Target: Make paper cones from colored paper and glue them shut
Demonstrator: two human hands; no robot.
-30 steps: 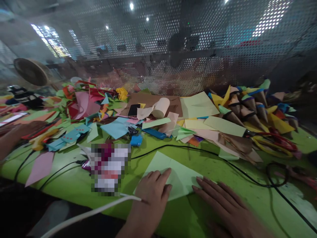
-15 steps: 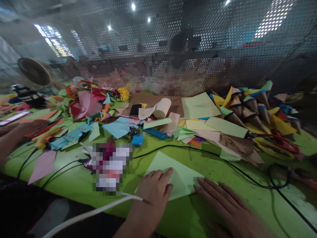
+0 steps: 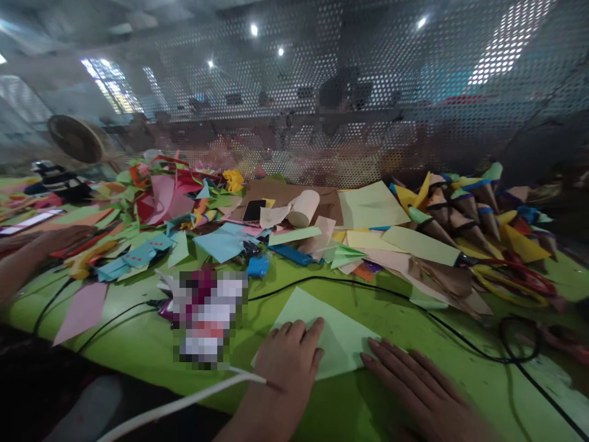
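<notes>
A pale green sheet of paper [image 3: 338, 334] lies on the green tabletop right in front of me, its edges slanting to a corner at the top. My left hand [image 3: 291, 359] rests palm down across its left part, fingers stretched out and pointing away. At the sheet's right corner, my right hand [image 3: 411, 377] lies flat with extended fingers, the fingertips touching the paper. A white cord [image 3: 184, 402] runs up to my left wrist. Left of my left hand is a blurred-out white and purple object [image 3: 209, 319].
A black cable [image 3: 317, 278] crosses the table behind the sheet and loops at right. Red and yellow-handled scissors [image 3: 510, 285], paper cones [image 3: 473, 202], a white roll [image 3: 304, 207] and heaps of coloured paper line the back. Another person's arm [image 3: 41, 252] reaches in at left, near a yellow tool [image 3: 89, 259].
The whole view has shifted slightly, with everything a little lower in the picture. Both hands keep their places on the pale green paper.
</notes>
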